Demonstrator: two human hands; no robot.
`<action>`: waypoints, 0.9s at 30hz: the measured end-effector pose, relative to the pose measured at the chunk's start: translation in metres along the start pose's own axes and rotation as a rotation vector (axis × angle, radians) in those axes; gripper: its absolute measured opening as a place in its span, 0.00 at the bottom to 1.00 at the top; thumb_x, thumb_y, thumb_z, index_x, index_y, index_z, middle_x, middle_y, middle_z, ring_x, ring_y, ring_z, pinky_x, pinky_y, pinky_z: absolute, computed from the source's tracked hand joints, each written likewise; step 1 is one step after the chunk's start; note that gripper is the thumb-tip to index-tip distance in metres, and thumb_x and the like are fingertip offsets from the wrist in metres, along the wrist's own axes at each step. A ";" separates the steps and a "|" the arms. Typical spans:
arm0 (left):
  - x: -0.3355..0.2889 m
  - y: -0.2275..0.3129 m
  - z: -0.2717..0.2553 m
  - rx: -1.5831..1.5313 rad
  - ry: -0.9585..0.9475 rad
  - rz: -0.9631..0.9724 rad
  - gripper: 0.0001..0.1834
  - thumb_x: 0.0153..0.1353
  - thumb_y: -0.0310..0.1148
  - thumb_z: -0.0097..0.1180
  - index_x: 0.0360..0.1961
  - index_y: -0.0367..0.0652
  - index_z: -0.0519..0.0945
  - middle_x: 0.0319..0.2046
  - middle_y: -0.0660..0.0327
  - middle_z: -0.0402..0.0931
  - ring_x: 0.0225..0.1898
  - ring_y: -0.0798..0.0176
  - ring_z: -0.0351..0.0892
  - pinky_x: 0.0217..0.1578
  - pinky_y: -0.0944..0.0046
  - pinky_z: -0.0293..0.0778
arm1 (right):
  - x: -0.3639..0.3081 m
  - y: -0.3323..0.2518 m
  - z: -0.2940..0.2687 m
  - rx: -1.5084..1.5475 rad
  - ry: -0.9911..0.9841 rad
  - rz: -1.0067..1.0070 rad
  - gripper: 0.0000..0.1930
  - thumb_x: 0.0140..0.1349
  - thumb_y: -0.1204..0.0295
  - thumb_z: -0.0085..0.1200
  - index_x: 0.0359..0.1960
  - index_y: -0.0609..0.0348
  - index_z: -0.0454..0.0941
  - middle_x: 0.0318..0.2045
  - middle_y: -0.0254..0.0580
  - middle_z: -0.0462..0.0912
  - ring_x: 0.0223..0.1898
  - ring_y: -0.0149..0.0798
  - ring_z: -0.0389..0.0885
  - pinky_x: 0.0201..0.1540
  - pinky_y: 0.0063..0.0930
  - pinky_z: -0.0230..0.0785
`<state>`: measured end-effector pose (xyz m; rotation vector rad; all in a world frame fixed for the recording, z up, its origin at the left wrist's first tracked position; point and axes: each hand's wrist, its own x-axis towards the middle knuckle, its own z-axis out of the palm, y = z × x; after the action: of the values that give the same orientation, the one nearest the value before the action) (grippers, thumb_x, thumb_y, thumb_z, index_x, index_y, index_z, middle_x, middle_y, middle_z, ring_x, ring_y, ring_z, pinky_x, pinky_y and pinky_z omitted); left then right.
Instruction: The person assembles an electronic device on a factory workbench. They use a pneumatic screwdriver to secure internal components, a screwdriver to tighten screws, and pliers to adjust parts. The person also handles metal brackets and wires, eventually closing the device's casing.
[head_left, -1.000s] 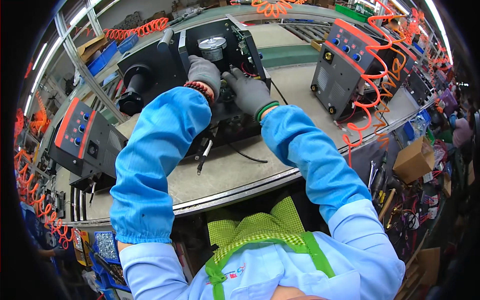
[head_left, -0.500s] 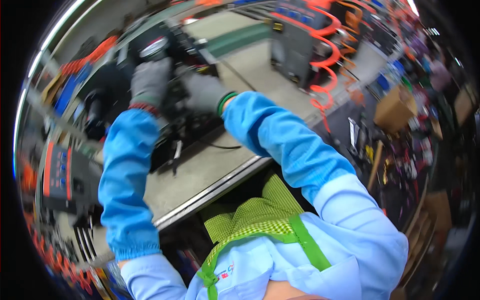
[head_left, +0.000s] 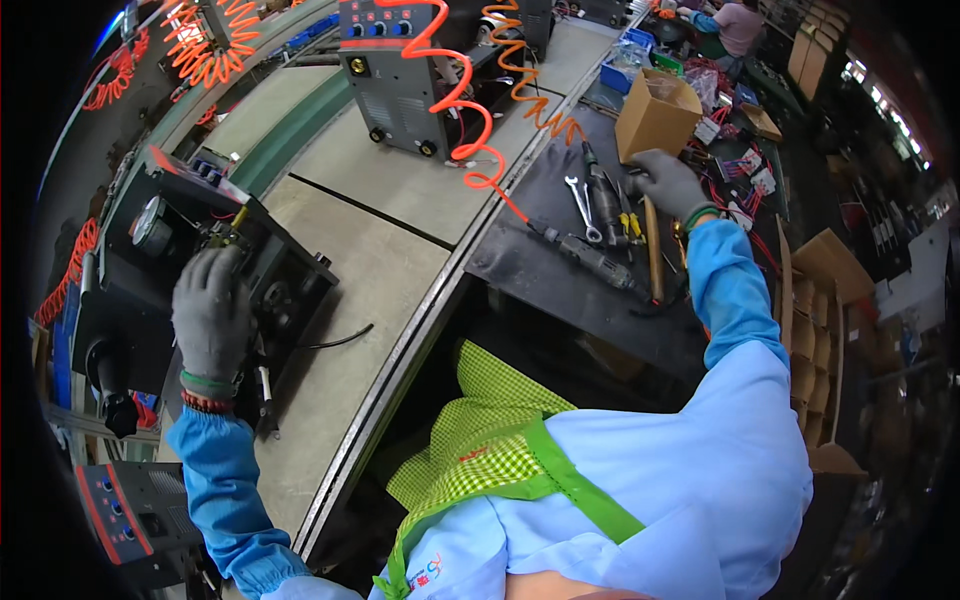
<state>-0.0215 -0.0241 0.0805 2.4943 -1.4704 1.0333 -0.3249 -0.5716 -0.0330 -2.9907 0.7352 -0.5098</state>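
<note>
My left hand (head_left: 212, 315), in a grey glove, lies over the opened side of a dark box-shaped machine (head_left: 300, 262) on the bench at left. Its fingers stretch toward a brass-coloured fitting (head_left: 236, 222) inside, near a round silver-topped part (head_left: 153, 230). What lies under the palm is hidden. My right hand (head_left: 672, 185), gloved too, reaches over the dark work surface at right, fingers loosely bent and apart. It is just above the upper end of a wooden handle (head_left: 653, 255). Beside that are a combination wrench (head_left: 582, 208), yellow-handled pliers (head_left: 630, 222) and an air tool (head_left: 595, 262) on an orange coiled hose.
Another grey machine (head_left: 395, 95) stands farther along the bench, coiled hoses (head_left: 465, 90) hanging in front. A third (head_left: 125, 510) is at lower left. An open cardboard box (head_left: 657, 120) sits behind my right hand. A divided carton (head_left: 810, 340) stands at right. A person (head_left: 735, 28) works far off.
My right hand has left the machine and moved right to the tools. My left hand stays at the machine. The view has turned toward the right.
</note>
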 end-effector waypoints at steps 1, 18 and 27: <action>-0.002 0.014 0.002 -0.104 -0.061 0.033 0.19 0.51 0.28 0.57 0.47 0.45 0.77 0.45 0.55 0.76 0.49 0.50 0.74 0.50 0.53 0.70 | -0.009 0.010 -0.005 -0.047 -0.087 0.062 0.17 0.57 0.66 0.52 0.49 0.54 0.75 0.47 0.46 0.78 0.49 0.50 0.76 0.53 0.39 0.69; -0.047 0.120 0.054 -0.728 -0.537 0.105 0.13 0.56 0.36 0.56 0.41 0.45 0.79 0.38 0.54 0.79 0.41 0.48 0.77 0.40 0.53 0.73 | -0.028 -0.057 0.043 -0.159 -0.450 -0.821 0.23 0.52 0.71 0.54 0.53 0.39 0.74 0.66 0.38 0.61 0.60 0.46 0.67 0.56 0.42 0.65; -0.125 0.119 0.082 -0.844 -0.642 -0.070 0.15 0.58 0.39 0.56 0.44 0.44 0.79 0.39 0.52 0.79 0.42 0.46 0.78 0.43 0.53 0.73 | -0.068 0.032 0.002 -0.004 -0.072 0.219 0.20 0.57 0.65 0.53 0.52 0.53 0.74 0.51 0.47 0.77 0.53 0.48 0.75 0.56 0.36 0.67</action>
<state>-0.1139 -0.0248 -0.0867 2.2237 -1.4673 -0.4202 -0.3955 -0.5694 -0.0593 -2.8650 1.0413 -0.3877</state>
